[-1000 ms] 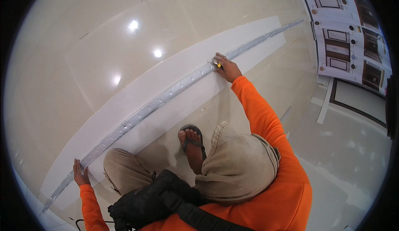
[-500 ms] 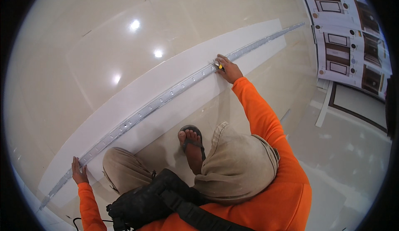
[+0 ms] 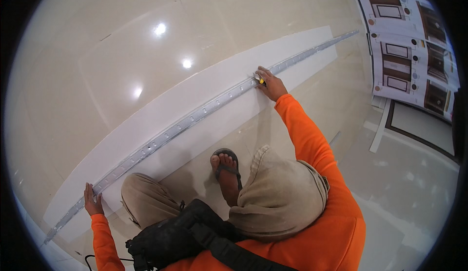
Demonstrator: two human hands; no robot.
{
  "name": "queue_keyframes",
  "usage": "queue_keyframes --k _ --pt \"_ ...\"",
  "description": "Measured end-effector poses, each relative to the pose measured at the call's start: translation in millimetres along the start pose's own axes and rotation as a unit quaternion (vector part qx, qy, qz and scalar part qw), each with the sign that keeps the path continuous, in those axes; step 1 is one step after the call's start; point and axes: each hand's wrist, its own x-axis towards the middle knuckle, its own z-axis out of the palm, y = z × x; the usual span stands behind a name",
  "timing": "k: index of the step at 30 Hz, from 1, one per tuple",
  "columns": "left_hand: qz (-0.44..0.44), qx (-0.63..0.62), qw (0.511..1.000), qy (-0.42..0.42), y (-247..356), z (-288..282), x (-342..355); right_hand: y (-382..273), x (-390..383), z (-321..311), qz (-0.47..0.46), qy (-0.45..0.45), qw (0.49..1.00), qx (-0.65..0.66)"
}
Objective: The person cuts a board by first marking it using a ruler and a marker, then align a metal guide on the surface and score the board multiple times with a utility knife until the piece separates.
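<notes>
A long silver metal channel (image 3: 186, 121) with a row of slots lies lengthwise along a long white board (image 3: 161, 109) on the floor. Near the channel's left end, my left hand (image 3: 92, 201) rests against its near edge, fingers stretched out and apart. Farther along to the right, my right hand (image 3: 272, 85) is closed around a small yellow and silver tool (image 3: 262, 81). That tool sits at the channel, mostly covered by my fingers, so its kind cannot be made out.
Shiny beige tiles (image 3: 122, 56) surround the board. My sandalled foot (image 3: 227, 169) is close to its near edge. A black bag (image 3: 170, 234) hangs at my lap. On the right stand printed display panels (image 3: 397, 61), with a dark-framed panel (image 3: 421, 127) below them.
The view has shifted very slightly. Both hands keep their places on the channel, and the right hand still holds the small tool.
</notes>
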Motion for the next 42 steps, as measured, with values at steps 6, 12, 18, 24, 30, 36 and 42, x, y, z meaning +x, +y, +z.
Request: queue_keyframes --k 6,12,18,24,30,36,42 --pt "-0.010 0.008 1.000 -0.002 -0.7 0.8 -0.6 5.5 0.9 2.3 -0.011 0.001 1.000 0.000" --pt "-0.006 0.014 1.000 -0.002 -0.9 0.9 -0.9 3.7 2.5 2.0 -0.004 -0.008 1.000 -0.003" --pt "-0.006 0.008 1.000 -0.001 -1.7 1.9 -0.9 4.9 2.1 -0.5 -0.010 -0.012 1.000 -0.004" --pt "-0.018 0.001 1.000 -0.009 2.5 -0.8 0.0 3.0 3.0 -2.4 -0.009 -0.012 1.000 -0.008" --pt "-0.015 0.008 1.000 -0.003 -1.9 -0.7 -1.4 -2.2 2.7 -3.4 -0.010 -0.010 1.000 -0.008" --pt "-0.007 0.005 1.000 0.001 -4.3 -1.0 -3.3 -3.2 -1.1 1.1 0.001 -0.002 1.000 -0.006" --pt "0.004 -0.037 0.999 0.002 16.1 2.9 1.1 4.1 -7.8 0.4 0.031 0.031 0.998 -0.037"
